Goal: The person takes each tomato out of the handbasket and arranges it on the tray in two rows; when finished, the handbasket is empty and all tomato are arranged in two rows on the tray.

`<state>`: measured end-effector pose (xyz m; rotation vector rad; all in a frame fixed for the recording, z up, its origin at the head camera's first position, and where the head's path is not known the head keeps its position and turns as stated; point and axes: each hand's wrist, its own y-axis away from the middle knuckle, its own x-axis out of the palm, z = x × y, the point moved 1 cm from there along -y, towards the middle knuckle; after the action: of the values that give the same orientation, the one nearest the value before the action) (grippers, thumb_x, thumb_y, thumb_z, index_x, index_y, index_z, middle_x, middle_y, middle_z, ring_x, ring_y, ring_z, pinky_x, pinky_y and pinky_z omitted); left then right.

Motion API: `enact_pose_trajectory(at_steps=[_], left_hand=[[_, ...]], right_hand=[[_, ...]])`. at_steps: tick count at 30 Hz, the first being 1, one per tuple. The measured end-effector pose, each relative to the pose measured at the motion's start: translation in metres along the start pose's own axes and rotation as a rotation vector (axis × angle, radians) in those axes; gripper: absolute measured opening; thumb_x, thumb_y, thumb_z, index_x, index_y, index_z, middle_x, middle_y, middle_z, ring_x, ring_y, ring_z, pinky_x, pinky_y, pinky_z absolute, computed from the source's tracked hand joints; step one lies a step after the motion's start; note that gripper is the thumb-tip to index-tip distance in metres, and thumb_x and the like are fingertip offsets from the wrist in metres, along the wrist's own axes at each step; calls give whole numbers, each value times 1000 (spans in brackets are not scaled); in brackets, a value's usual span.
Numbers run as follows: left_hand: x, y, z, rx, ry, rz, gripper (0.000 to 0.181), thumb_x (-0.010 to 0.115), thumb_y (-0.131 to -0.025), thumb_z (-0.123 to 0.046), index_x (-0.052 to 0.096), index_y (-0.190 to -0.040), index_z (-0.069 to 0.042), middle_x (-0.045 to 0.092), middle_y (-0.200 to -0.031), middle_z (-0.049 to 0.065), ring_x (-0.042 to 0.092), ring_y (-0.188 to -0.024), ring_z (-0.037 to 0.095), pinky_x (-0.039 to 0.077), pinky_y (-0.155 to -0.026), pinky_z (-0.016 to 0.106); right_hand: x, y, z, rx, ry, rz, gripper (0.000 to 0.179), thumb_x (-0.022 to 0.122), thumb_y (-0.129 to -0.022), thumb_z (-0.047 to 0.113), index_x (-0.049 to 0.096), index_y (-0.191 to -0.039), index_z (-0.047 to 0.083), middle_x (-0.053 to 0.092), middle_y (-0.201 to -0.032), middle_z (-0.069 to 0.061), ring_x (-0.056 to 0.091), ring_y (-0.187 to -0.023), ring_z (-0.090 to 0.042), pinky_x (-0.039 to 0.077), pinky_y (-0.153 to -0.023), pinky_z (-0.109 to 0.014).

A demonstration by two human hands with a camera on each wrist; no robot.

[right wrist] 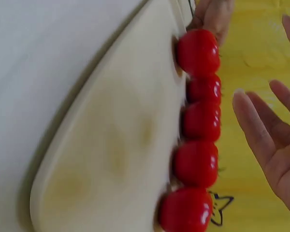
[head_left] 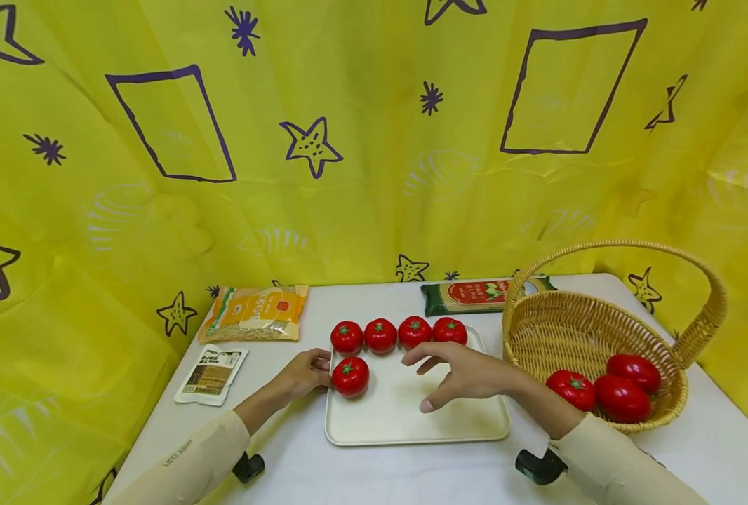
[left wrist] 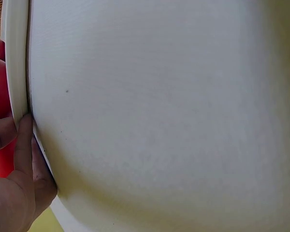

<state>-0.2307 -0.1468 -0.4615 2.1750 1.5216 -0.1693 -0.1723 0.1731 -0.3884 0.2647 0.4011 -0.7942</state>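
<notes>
A cream tray [head_left: 412,422] lies on the table with several red tomatoes [head_left: 381,336] in a row along its far edge. Another tomato [head_left: 351,376] sits in front of that row, by the left rim. My left hand [head_left: 303,373] pinches the tray's left rim; in the left wrist view its fingers [left wrist: 23,145] meet at the edge. Above the right part of the tray, my right hand [head_left: 465,375] hovers with spread fingers and holds nothing. The right wrist view shows this hand [right wrist: 280,154] apart from the tomatoes.
On the right stands a wicker basket [head_left: 557,330] with a tall handle, holding a tomato [head_left: 571,390] and two smooth red ones [head_left: 622,398]. Behind the tray lies a green packet [head_left: 465,297]. An orange bag [head_left: 257,313] and a white pouch [head_left: 211,375] lie at left. A yellow curtain [head_left: 361,210] hangs behind.
</notes>
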Motion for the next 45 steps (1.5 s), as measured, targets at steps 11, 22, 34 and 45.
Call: enact_pose_trajectory(at_steps=[11,22,34,45], left_hand=[[2,-1,-2,-3,-7,-11,50,66,-82,8,53,-130,8,55,-102,14,58,-86,21,61,-77,33],[1,-3,-6,3,-8,-19,50,68,-81,8,53,-129,8,56,-101,14,57,-86,21,61,-77,33],[-1,-2,-3,5,-28,-30,51,69,-80,7,54,-128,8,56,-100,13,58,-85,21,61,-76,33],[-1,-1,1,0,-22,-27,50,68,-80,8,54,-128,8,55,-99,13,57,-85,21,61,-75,32]], right_hand=[[-54,66,-2,-25,25,46,51,75,-89,14,55,-135,5,56,-134,-18,60,-116,-19,61,-82,-36],[-119,117,-22,41,84,-60,52,68,-92,6,48,-139,-4,56,-134,-25,63,-113,-18,60,-84,-33],[-152,132,-57,299,-32,57,67,69,-91,13,38,-145,-10,46,-140,-35,59,-117,-34,59,-85,-38],[-145,129,-68,483,-106,129,70,72,-89,14,38,-147,-5,46,-143,-29,60,-114,-30,59,-83,-48]])
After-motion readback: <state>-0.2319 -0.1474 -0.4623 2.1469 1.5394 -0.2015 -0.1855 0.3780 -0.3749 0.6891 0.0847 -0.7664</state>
